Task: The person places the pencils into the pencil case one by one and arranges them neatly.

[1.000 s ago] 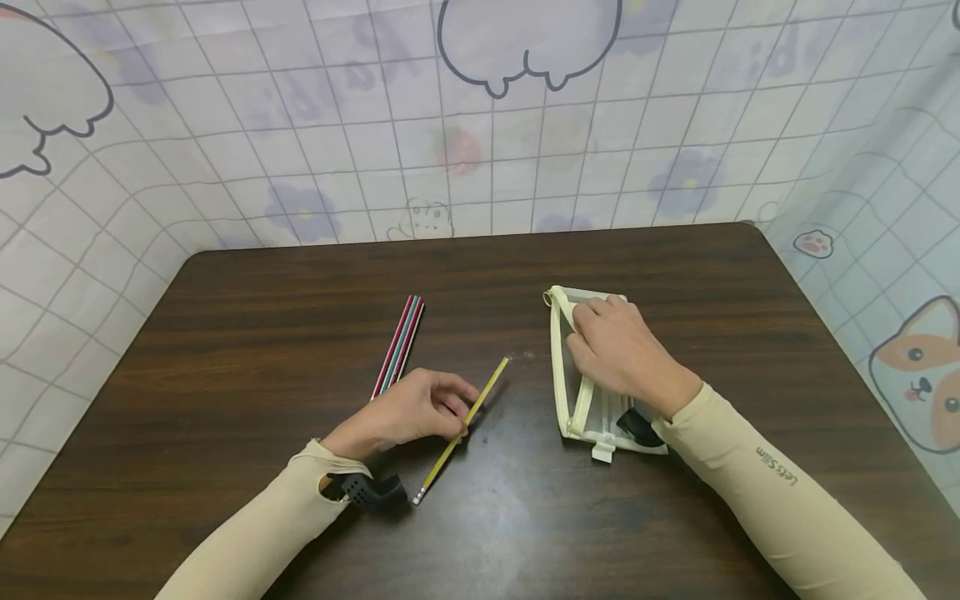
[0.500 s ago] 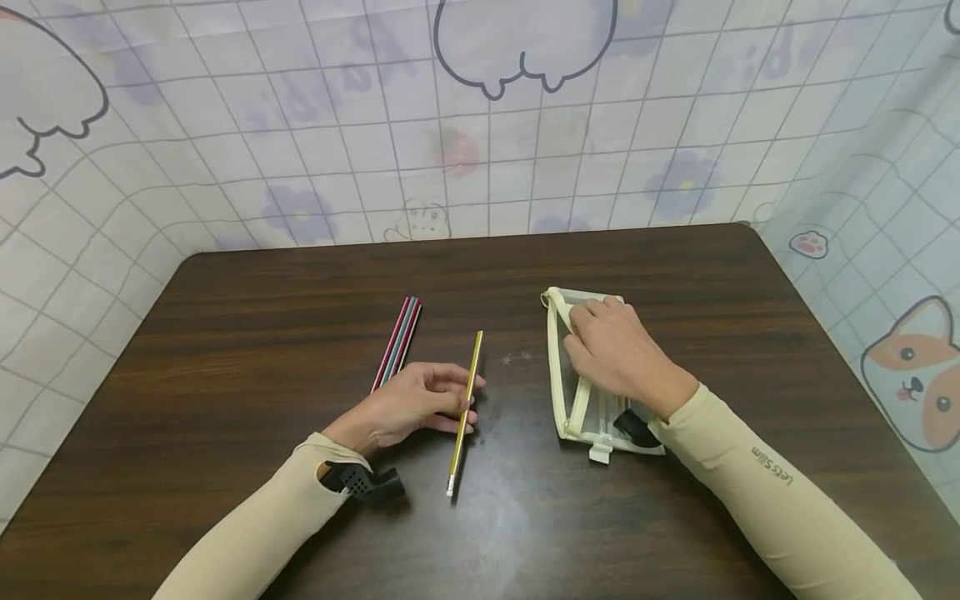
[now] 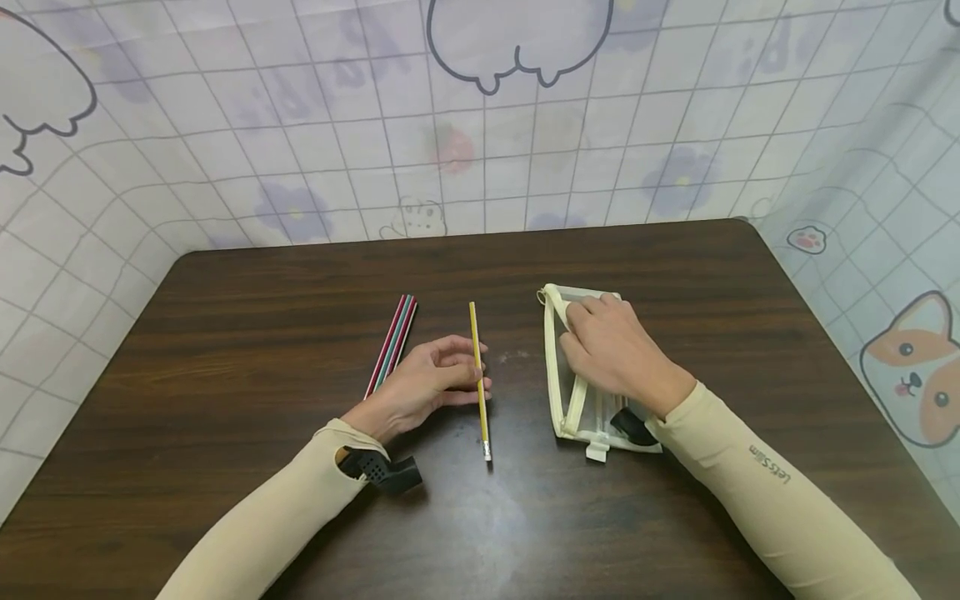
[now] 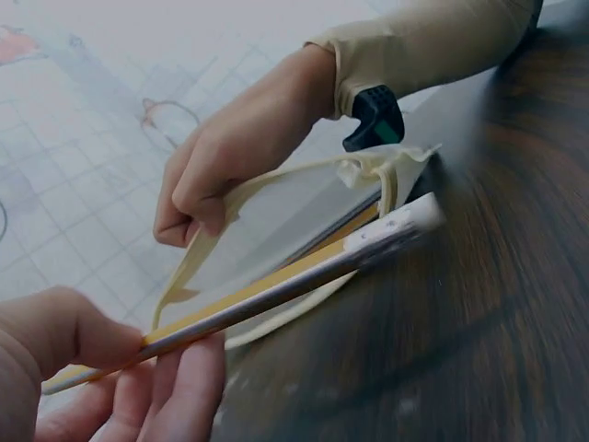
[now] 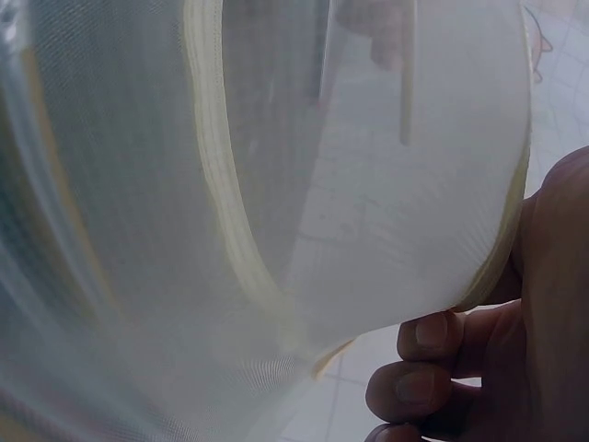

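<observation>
My left hand (image 3: 427,382) pinches a yellow striped pencil (image 3: 483,425) between thumb and fingers, its white eraser end toward me in the head view. In the left wrist view, that pencil (image 4: 267,287) crosses in front of the pouch's opening, eraser end at the right. My right hand (image 3: 618,354) grips the upper edge of a see-through mesh pencil pouch (image 3: 553,375) with cream trim, holding its mouth apart. Through the mesh in the right wrist view, the pouch's cream zipper strip (image 5: 216,157) shows. A yellow and dark strip, seemingly another pencil (image 4: 331,244), lies inside.
Several pink, teal and dark pencils (image 3: 390,346) lie side by side on the dark wooden table (image 3: 262,333), partly behind my left hand. A patterned white cloth (image 3: 337,125) hangs behind the table and along both sides.
The pencil has swung from a rightward slant to nearly straight away from me. My left hand has moved slightly farther forward and to the right. The right hand stays on the pouch.
</observation>
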Demonstrator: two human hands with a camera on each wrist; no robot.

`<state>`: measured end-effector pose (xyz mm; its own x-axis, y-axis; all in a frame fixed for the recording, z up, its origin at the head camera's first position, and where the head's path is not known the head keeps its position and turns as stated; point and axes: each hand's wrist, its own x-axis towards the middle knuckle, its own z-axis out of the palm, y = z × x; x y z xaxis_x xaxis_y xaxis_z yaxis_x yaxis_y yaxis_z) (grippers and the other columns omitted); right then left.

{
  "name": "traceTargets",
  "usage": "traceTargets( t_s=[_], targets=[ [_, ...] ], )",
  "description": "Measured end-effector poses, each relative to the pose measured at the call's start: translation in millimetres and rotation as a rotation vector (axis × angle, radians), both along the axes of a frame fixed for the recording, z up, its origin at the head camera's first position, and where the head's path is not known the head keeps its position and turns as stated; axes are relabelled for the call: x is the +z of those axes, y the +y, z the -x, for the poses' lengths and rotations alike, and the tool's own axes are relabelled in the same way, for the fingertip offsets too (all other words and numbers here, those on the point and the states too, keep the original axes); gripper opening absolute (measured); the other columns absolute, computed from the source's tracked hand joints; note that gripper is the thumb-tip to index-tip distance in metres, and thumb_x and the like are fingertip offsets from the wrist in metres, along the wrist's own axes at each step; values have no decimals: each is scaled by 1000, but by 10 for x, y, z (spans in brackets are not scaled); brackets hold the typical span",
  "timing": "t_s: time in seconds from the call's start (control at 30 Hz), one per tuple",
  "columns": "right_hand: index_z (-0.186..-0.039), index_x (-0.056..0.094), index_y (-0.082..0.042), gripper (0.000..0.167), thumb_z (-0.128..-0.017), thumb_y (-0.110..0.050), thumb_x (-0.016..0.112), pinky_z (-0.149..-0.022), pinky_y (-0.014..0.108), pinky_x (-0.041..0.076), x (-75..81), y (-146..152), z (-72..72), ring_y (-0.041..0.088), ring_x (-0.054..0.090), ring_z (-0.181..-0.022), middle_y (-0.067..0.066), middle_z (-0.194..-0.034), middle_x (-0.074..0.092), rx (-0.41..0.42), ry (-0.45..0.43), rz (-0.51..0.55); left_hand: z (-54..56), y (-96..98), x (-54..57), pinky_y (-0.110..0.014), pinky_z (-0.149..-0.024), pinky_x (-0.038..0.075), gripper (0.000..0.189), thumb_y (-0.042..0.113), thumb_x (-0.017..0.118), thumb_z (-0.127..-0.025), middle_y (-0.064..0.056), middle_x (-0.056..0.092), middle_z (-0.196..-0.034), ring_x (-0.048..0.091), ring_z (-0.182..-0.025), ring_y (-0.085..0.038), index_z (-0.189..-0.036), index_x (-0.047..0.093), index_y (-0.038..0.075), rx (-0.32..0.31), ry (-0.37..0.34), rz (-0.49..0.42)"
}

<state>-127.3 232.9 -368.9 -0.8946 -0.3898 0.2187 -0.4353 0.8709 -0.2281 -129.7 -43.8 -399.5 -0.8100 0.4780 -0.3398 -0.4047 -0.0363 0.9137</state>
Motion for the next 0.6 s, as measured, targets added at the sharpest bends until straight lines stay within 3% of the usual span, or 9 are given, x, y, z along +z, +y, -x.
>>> traceTargets(
  t_s=[0.33, 0.6],
  targets=[
    [-71, 46, -13, 24, -95, -14, 42, -68, 32, 31, -1, 2, 3, 23, 39, -71, 4, -71, 46, 1, 0, -2, 83, 257, 33, -41, -96, 64, 48, -3, 61, -98, -7, 66, -103, 73, -114, -29, -143, 45, -4, 109, 38, -68],
    [-73, 49, -11, 23, -95, -16, 44, -68, 34, 34, -2, 2, 5, 26, 43, -73, 5, -73, 50, -9, -9, -20, 144, 490, -16, -39, -93, 65, 44, -2, 62, -99, -8, 69, -102, 75, -105, -24, -139, 45, -2, 212, 22, -112]
  ],
)
